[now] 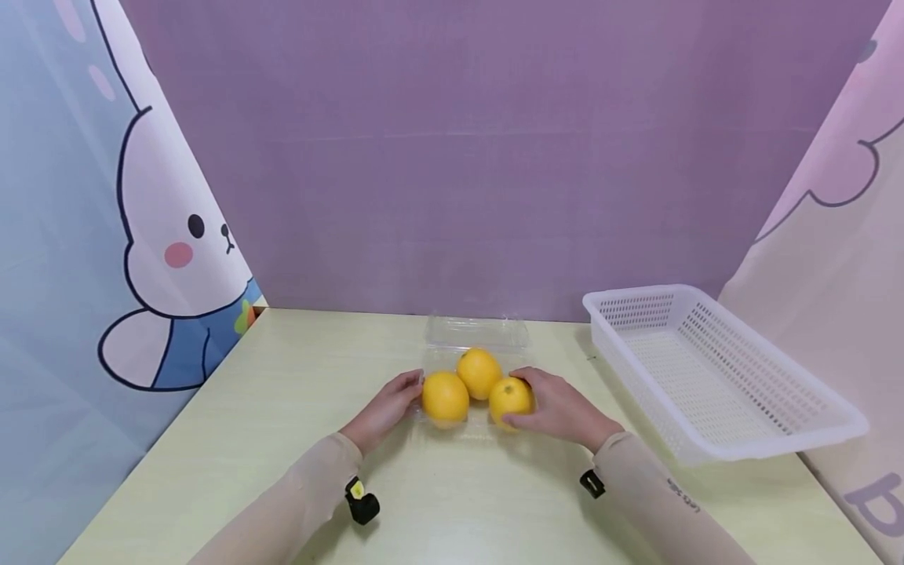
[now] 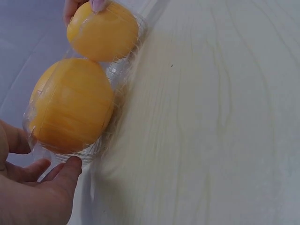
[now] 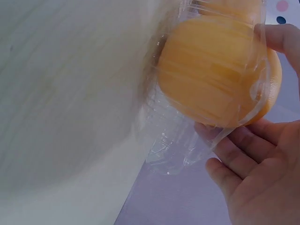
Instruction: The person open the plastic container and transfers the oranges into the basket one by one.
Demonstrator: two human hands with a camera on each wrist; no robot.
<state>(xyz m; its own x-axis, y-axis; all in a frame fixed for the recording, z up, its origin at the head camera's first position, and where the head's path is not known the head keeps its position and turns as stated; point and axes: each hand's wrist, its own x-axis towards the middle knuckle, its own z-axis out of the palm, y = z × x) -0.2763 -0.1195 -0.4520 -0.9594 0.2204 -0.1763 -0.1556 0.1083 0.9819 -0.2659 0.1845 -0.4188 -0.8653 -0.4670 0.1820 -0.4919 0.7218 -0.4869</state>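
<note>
Three oranges sit together in a clear plastic clamshell box (image 1: 475, 430), its lid (image 1: 476, 333) folded open toward the back. My right hand (image 1: 561, 408) grips the right orange (image 1: 510, 402), thumb on the near side and fingers round the far side. In the right wrist view that orange (image 3: 211, 70) lies low behind the clear front wall. My left hand (image 1: 387, 410) holds the box's left end, thumb and fingers at the plastic beside the left orange (image 1: 445, 399). The back orange (image 1: 479, 372) sits between the other two, touched by neither hand.
A white perforated plastic basket (image 1: 713, 377) stands at the right of the pale wooden table (image 1: 452, 502). A purple backdrop (image 1: 452, 157) rises behind the table, with printed cloths on both sides.
</note>
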